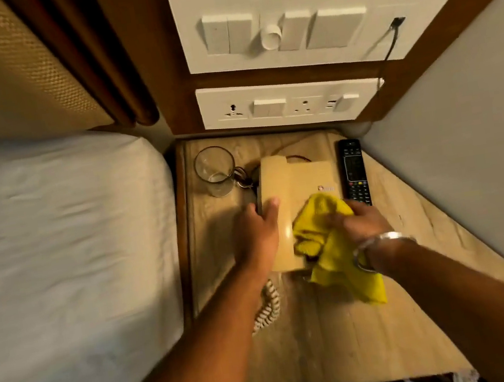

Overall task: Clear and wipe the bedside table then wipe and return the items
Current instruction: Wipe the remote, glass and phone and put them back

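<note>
A beige telephone (pixel 304 179) stands in the middle of the wooden bedside table (pixel 348 340). My left hand (pixel 258 230) grips its handset (pixel 274 194) from the left side, thumb on top. My right hand (pixel 361 222) holds a yellow cloth (pixel 326 238) bunched against the phone's front right part, hiding the keypad. The coiled cord (pixel 266 308) hangs off the table's left edge. An empty glass (pixel 215 171) stands at the back left. A black remote (pixel 354 172) lies along the right of the phone.
The bed with its white sheet (pixel 57 252) lies close on the left. Two white switch and socket panels (pixel 300 20) are on the wooden wall behind the table. A grey wall (pixel 482 140) bounds the right side. A thin black cable (pixel 386 49) runs down from the upper panel.
</note>
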